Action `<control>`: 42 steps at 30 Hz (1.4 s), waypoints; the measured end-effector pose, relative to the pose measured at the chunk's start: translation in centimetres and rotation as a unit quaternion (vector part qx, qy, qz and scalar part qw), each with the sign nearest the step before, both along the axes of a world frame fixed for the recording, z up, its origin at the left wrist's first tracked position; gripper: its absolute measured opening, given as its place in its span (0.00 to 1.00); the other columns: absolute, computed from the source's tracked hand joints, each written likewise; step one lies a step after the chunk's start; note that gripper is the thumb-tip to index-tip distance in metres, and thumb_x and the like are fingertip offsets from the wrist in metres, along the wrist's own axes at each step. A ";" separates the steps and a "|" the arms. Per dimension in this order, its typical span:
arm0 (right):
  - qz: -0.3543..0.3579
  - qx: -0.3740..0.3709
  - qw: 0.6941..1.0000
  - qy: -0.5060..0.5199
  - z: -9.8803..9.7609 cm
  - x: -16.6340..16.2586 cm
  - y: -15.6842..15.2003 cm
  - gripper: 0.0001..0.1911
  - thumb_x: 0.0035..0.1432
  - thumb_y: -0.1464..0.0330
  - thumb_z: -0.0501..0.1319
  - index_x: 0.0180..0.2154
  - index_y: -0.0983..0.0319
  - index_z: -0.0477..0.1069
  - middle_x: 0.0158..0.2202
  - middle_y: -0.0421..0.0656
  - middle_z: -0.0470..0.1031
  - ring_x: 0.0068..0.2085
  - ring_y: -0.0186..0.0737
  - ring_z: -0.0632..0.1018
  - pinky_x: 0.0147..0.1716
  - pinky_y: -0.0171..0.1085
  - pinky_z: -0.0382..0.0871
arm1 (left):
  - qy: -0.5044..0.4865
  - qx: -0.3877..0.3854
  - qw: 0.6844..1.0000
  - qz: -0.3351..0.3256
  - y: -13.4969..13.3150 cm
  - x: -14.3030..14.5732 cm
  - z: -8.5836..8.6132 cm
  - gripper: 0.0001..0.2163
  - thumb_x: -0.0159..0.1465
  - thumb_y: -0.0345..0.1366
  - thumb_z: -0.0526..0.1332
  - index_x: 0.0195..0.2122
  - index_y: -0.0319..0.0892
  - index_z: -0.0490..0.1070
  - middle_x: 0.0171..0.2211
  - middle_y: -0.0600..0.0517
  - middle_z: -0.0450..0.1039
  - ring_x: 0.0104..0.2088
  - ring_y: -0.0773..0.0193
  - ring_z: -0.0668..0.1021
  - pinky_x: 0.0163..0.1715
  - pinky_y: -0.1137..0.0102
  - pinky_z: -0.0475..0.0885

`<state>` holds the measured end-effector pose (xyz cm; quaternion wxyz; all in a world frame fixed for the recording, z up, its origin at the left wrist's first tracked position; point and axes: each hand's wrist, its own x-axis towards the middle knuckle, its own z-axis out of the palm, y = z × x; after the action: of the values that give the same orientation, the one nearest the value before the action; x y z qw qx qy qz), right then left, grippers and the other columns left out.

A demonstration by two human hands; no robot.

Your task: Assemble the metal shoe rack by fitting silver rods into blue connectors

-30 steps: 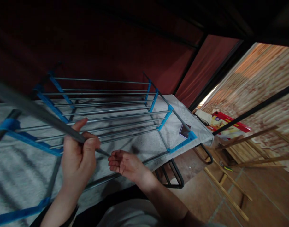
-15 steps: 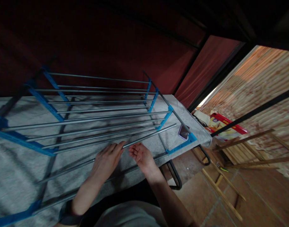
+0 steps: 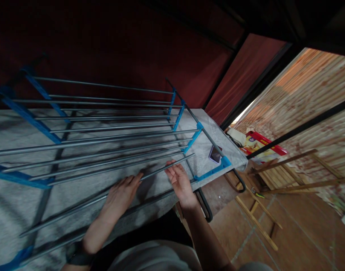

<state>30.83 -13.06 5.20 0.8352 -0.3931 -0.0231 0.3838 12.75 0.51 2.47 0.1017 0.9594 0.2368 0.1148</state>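
Observation:
A rack of grey metal rods with blue plastic side brackets (image 3: 193, 137) lies on its side on a grey cloth-covered table (image 3: 76, 188). A loose grey metal rod (image 3: 158, 171) slants across the table in front of me. My left hand (image 3: 120, 194) lies over the rod's middle with fingers stretched out flat. My right hand (image 3: 180, 182) is palm-up under the rod nearer its far end, fingers open and slightly curled.
A phone (image 3: 214, 154) lies on the table's right corner beside a blue bracket (image 3: 214, 170). Beyond the table edge, wooden slats (image 3: 257, 222) and a red and yellow box (image 3: 260, 145) lie on the tiled floor. A dark red wall stands behind.
The loose rod came down from a raised grip in my left hand to lie low across the table. My left hand flattened on it and my right hand moved along towards its far end.

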 end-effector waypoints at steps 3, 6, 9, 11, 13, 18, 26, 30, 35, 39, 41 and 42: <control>-0.012 -0.013 1.000 -0.006 -0.6 0.7 -0.1 0.07 0.53 0.69 0.69 0.36 0.58 0.74 0.39 0.39 0.80 0.41 0.34 0.80 0.46 0.35 0.74 | -0.006 -0.008 1.000 0.017 0.2 -0.3 -0.1 0.19 0.72 0.40 0.47 0.59 0.46 0.70 0.46 0.44 0.78 0.43 0.52 0.80 0.40 0.61 0.73; -0.039 -0.019 0.999 0.008 -1.3 1.2 -0.1 0.08 0.52 0.68 0.71 0.32 0.58 0.72 0.36 0.38 0.79 0.40 0.33 0.80 0.44 0.35 0.75 | -0.003 -0.013 0.999 0.039 0.6 -1.2 -0.5 0.18 0.72 0.42 0.47 0.53 0.45 0.73 0.46 0.44 0.78 0.42 0.51 0.80 0.39 0.60 0.73; -0.064 -0.027 0.997 0.032 -2.0 1.9 -0.3 0.11 0.50 0.67 0.73 0.29 0.58 0.71 0.34 0.37 0.79 0.38 0.32 0.79 0.43 0.34 0.75 | 0.003 -0.018 0.998 0.061 1.3 -2.9 -1.5 0.20 0.72 0.45 0.45 0.51 0.43 0.72 0.45 0.43 0.78 0.40 0.50 0.81 0.38 0.60 0.73; -0.076 -0.033 0.996 0.042 -2.3 2.4 -0.4 0.12 0.49 0.68 0.73 0.29 0.58 0.70 0.33 0.37 0.79 0.37 0.32 0.79 0.41 0.33 0.75 | -0.008 -0.026 0.997 0.078 1.6 -4.3 -2.4 0.20 0.71 0.47 0.45 0.51 0.42 0.72 0.45 0.43 0.78 0.41 0.49 0.81 0.37 0.59 0.73; -0.084 -0.040 0.995 0.043 -2.6 2.7 -0.5 0.12 0.49 0.68 0.73 0.28 0.58 0.70 0.32 0.36 0.79 0.35 0.31 0.79 0.39 0.32 0.74 | -0.033 -0.034 0.995 0.089 1.8 -5.6 -3.3 0.21 0.70 0.50 0.47 0.49 0.43 0.72 0.44 0.45 0.79 0.40 0.49 0.81 0.36 0.60 0.74; -0.089 -0.059 0.994 0.024 -3.3 3.0 -0.6 0.12 0.50 0.67 0.72 0.27 0.58 0.68 0.31 0.36 0.79 0.30 0.30 0.77 0.35 0.31 0.74 | -0.097 -0.038 0.994 0.040 1.9 -7.5 -4.1 0.21 0.68 0.54 0.49 0.44 0.47 0.75 0.44 0.47 0.80 0.43 0.51 0.81 0.43 0.61 0.75; -0.082 -0.069 0.994 -0.020 -3.0 4.2 -1.1 0.08 0.53 0.66 0.68 0.34 0.58 0.70 0.35 0.37 0.80 0.32 0.31 0.79 0.36 0.32 0.75 | -0.119 -0.059 0.991 0.032 1.7 -7.8 -4.6 0.20 0.68 0.53 0.50 0.49 0.49 0.74 0.44 0.48 0.79 0.44 0.53 0.81 0.43 0.62 0.76; -0.047 -0.085 0.995 -0.023 -2.5 4.2 -1.8 0.08 0.53 0.66 0.68 0.35 0.59 0.71 0.35 0.39 0.80 0.30 0.31 0.78 0.34 0.31 0.75 | -0.127 -0.067 0.989 0.039 1.3 -8.3 -4.7 0.19 0.68 0.53 0.52 0.48 0.50 0.74 0.44 0.50 0.80 0.43 0.53 0.82 0.39 0.64 0.77; 0.009 -0.129 0.990 0.061 -2.6 4.0 -3.5 0.08 0.53 0.68 0.69 0.34 0.62 0.72 0.30 0.41 0.79 0.30 0.33 0.79 0.35 0.33 0.76 | -0.118 -0.053 0.991 0.022 1.1 -9.0 -4.1 0.20 0.68 0.56 0.50 0.44 0.51 0.75 0.43 0.51 0.81 0.41 0.53 0.83 0.37 0.63 0.77; 0.051 -0.200 0.977 0.048 -1.8 4.3 -5.1 0.06 0.55 0.70 0.68 0.33 0.63 0.72 0.25 0.39 0.76 0.28 0.34 0.78 0.33 0.35 0.77 | -0.135 -0.038 0.990 -0.006 0.8 -9.7 -3.9 0.19 0.68 0.56 0.50 0.42 0.49 0.73 0.39 0.52 0.81 0.37 0.56 0.83 0.35 0.65 0.76; 0.082 -0.231 0.969 0.023 -0.6 4.6 -5.8 0.06 0.57 0.68 0.68 0.34 0.64 0.73 0.26 0.41 0.77 0.28 0.35 0.79 0.32 0.35 0.77 | -0.145 -0.023 0.989 -0.015 0.5 -10.0 -3.7 0.19 0.69 0.55 0.50 0.43 0.49 0.73 0.39 0.52 0.81 0.36 0.57 0.83 0.35 0.66 0.76; 0.097 -0.238 0.966 0.011 0.1 4.6 -6.1 0.07 0.57 0.67 0.68 0.34 0.64 0.73 0.27 0.42 0.77 0.29 0.35 0.79 0.32 0.36 0.77 | -0.147 -0.013 0.989 -0.014 0.3 -10.2 -3.6 0.18 0.69 0.54 0.50 0.43 0.48 0.72 0.38 0.52 0.81 0.36 0.57 0.83 0.36 0.65 0.76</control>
<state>35.48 -19.15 5.29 0.6767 -0.5721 0.0396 0.4618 2.56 0.85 -1.14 0.1498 0.9339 0.2071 0.2499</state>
